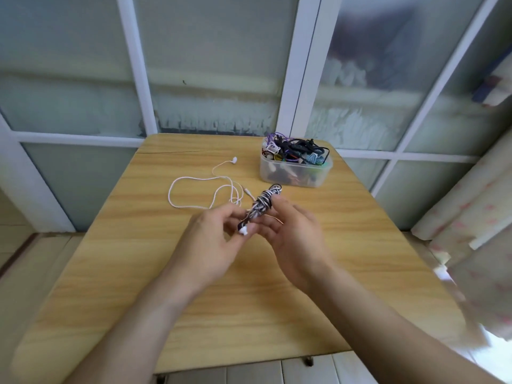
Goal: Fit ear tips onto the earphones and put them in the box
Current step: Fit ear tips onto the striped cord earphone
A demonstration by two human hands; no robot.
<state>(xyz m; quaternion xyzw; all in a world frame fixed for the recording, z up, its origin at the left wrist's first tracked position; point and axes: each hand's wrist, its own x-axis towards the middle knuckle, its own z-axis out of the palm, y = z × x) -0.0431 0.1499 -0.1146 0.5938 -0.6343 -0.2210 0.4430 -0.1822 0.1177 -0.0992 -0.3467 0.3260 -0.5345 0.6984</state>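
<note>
Holding the wound black-and-white earphones point(263, 205) in my right hand point(293, 239), my left hand point(213, 239) pinches the white ear tip point(243, 231) on; next comes the box point(295, 169), I think.

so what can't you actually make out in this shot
- Head view: whether the white ear tip is seated on the bundled black-and-white earphones; left hand and right hand cover it, and it is small.
- Contents low in the plastic box: cloudy wall, tangled cables.
</note>
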